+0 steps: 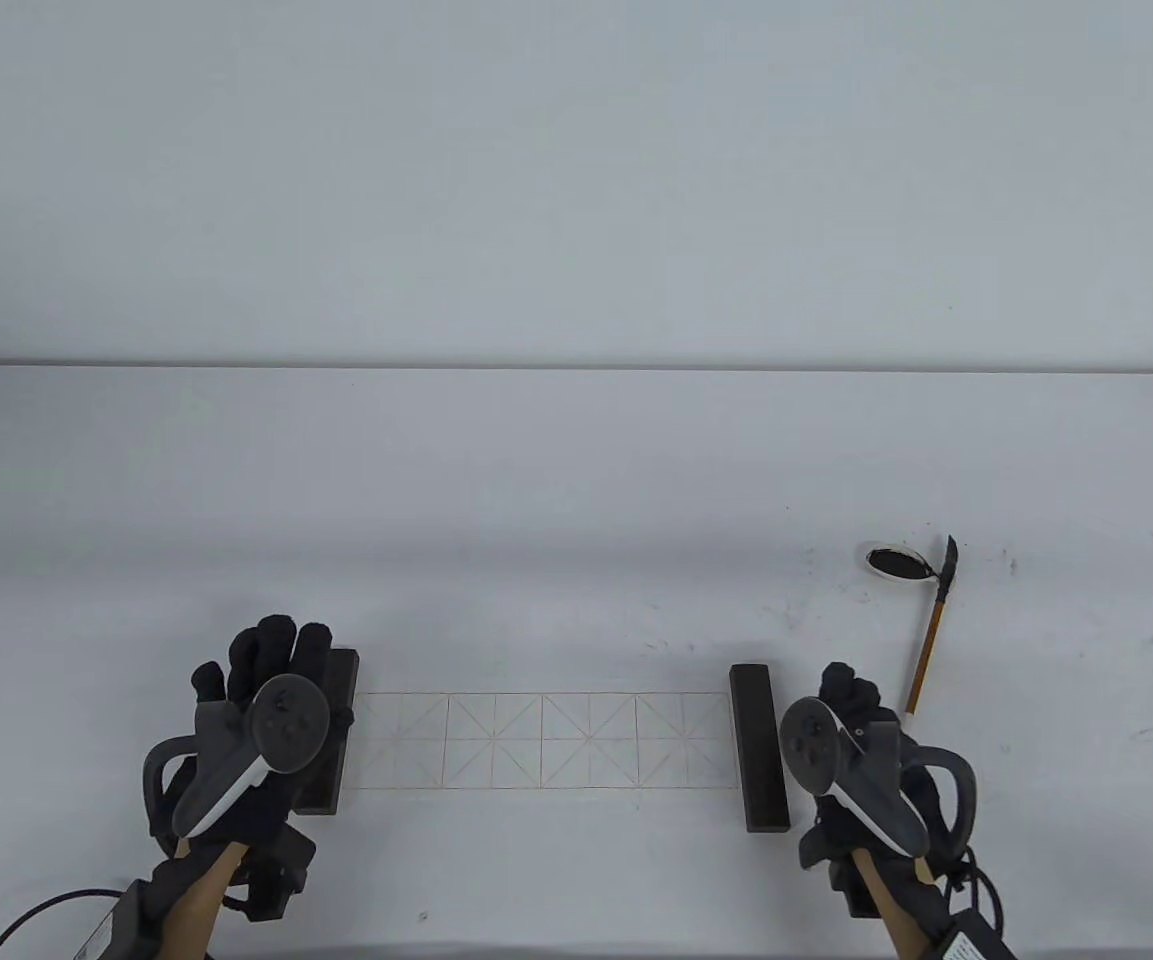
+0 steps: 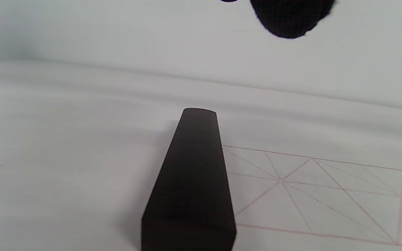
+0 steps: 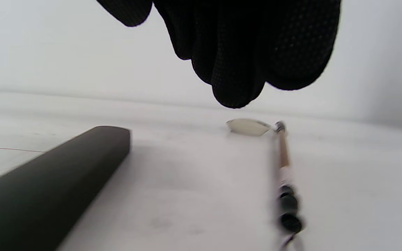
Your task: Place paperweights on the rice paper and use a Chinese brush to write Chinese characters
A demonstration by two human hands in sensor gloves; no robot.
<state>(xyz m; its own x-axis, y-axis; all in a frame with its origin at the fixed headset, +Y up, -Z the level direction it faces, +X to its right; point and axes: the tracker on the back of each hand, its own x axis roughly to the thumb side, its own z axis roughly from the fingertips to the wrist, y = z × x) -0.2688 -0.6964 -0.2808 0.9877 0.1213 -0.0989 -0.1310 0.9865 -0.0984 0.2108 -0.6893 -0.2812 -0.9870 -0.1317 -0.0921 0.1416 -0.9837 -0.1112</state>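
Note:
A strip of rice paper (image 1: 546, 742) with a red grid lies near the table's front edge. A dark paperweight (image 1: 336, 735) lies across its left end, and a second dark paperweight (image 1: 759, 748) across its right end. My left hand (image 1: 271, 655) hovers over the left paperweight (image 2: 192, 181) with loosely bent fingers and holds nothing; one fingertip (image 2: 288, 17) shows above the bar. My right hand (image 1: 848, 695) is just right of the right paperweight (image 3: 47, 181), its fingers (image 3: 236, 52) hanging free. The brush (image 1: 929, 645) lies beyond it, its tip on the ink dish (image 1: 898, 562).
Small ink specks dot the white table (image 1: 576, 500) around the dish. A pale wall rises behind the table's far edge. Black cables trail from both wrists at the front edge.

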